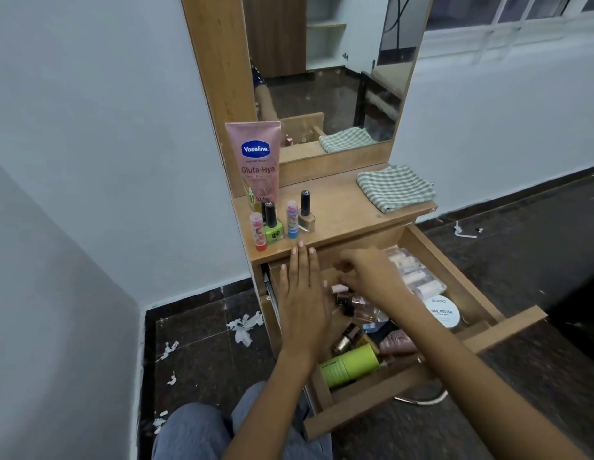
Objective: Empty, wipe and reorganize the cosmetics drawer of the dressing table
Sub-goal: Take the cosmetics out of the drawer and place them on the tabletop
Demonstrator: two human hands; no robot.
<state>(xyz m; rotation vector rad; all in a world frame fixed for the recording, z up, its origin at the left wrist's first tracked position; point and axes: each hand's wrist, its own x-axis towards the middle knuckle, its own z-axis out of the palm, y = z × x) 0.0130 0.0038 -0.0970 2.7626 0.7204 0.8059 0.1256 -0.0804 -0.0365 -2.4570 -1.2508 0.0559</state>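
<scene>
The wooden drawer (455,270) of the dressing table is pulled out and holds several cosmetics: a green tube (350,365), a gold-capped bottle (347,338), a white round nail polish remover tub (443,312) and a clear pack of tubes (412,273). My left hand (302,300) lies flat, fingers spread, over the drawer's left side with its fingertips at the tabletop edge. My right hand (368,273) reaches into the drawer's back, fingers curled over small bottles; what it grips is hidden. On the tabletop (342,207) stand a pink Vaseline tube (257,161), nail polishes (272,224) and lip balms (292,219).
A folded green checked cloth (395,187) lies at the tabletop's right end. The mirror (332,68) rises behind. White paper scraps (244,327) litter the dark floor to the left. A grey wall stands close on the left. My knees in jeans (196,429) are below.
</scene>
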